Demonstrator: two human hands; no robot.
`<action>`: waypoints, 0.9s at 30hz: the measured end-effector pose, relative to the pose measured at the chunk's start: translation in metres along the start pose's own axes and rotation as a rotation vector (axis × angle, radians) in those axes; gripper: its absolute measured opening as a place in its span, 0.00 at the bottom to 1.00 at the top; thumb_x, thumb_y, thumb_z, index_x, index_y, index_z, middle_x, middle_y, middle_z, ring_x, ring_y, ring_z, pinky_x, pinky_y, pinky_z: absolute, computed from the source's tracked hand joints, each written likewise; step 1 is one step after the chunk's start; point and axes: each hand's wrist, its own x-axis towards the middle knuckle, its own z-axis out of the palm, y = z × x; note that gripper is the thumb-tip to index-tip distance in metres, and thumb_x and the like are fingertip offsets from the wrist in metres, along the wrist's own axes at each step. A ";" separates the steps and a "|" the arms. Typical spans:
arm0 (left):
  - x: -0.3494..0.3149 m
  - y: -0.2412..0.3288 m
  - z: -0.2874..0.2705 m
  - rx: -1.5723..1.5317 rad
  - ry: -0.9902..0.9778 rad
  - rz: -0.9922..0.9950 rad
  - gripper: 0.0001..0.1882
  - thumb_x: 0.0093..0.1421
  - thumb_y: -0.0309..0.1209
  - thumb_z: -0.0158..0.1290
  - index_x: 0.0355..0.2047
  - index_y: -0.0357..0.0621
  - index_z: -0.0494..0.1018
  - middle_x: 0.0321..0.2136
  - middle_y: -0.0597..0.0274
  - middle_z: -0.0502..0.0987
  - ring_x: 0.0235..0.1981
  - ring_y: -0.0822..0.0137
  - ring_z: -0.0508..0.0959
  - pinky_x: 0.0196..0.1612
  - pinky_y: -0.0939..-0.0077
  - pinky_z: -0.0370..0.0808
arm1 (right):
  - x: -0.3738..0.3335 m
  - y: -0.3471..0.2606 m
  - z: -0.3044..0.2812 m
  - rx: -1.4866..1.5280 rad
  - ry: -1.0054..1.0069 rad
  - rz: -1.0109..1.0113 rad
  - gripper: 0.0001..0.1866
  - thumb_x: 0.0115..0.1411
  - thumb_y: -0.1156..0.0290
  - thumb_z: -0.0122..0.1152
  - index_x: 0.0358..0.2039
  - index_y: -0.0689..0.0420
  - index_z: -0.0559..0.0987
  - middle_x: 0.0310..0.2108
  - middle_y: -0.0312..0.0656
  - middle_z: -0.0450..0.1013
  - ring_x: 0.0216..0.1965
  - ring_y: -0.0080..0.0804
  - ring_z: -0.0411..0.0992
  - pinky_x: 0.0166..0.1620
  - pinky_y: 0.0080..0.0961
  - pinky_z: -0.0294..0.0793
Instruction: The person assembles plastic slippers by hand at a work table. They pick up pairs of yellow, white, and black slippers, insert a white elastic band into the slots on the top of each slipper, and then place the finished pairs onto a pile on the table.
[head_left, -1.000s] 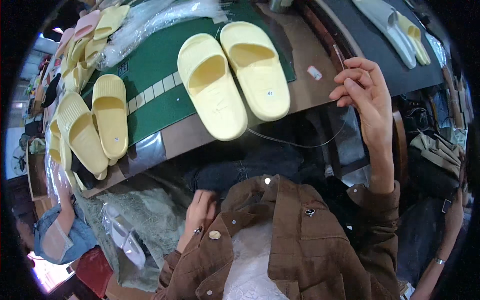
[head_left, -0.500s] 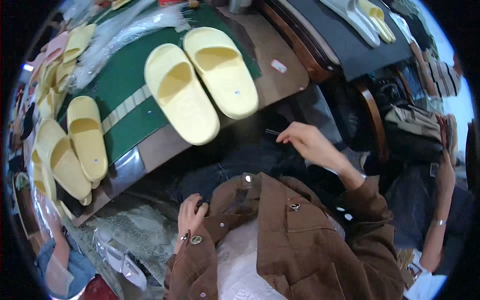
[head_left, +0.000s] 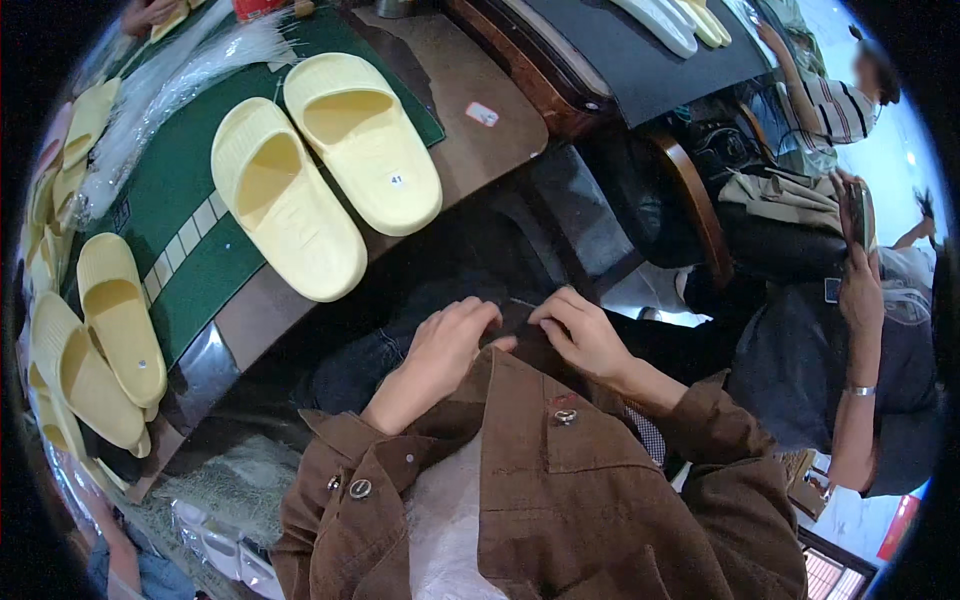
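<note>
Both my hands are together over my lap, beside the hem of my brown jacket. My right hand is closed in a pinch, with a thin clear strip showing faintly at its fingertips. Just left of it, my left hand is closed, its fingers curled inward; what they hold, if anything, is hidden. A pair of pale yellow slide slippers lies beyond my hands, on the green mat on the table.
More yellow slippers are piled at the table's left end. Clear plastic bags lie at the back left. A brown table edge runs past my hands. At right, another person's forearm holds a slipper near a black chair.
My left hand has moved up and right, close to my right hand, which has come lower. The whole view has shifted, so the slippers appear further left.
</note>
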 end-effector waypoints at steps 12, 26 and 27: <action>-0.026 -0.010 0.001 0.051 -0.090 -0.053 0.28 0.56 0.29 0.54 0.57 0.37 0.64 0.44 0.48 0.70 0.47 0.52 0.68 0.53 0.63 0.66 | -0.071 -0.023 0.017 0.312 -0.239 0.053 0.15 0.58 0.74 0.50 0.48 0.58 0.68 0.34 0.51 0.71 0.36 0.51 0.73 0.37 0.40 0.72; 0.014 -0.004 0.046 0.805 -0.151 0.022 0.07 0.52 0.35 0.57 0.26 0.46 0.78 0.37 0.56 0.70 0.37 0.58 0.76 0.36 0.67 0.75 | -0.036 0.013 0.047 0.250 -0.027 0.279 0.12 0.54 0.82 0.48 0.39 0.59 0.74 0.33 0.52 0.71 0.36 0.51 0.73 0.39 0.40 0.73; 0.014 -0.001 0.047 0.862 -0.158 0.012 0.07 0.52 0.34 0.55 0.26 0.46 0.78 0.37 0.57 0.71 0.37 0.59 0.76 0.35 0.67 0.75 | -0.033 0.011 0.051 0.189 0.005 0.235 0.12 0.54 0.81 0.50 0.39 0.59 0.74 0.34 0.51 0.70 0.37 0.52 0.72 0.40 0.40 0.72</action>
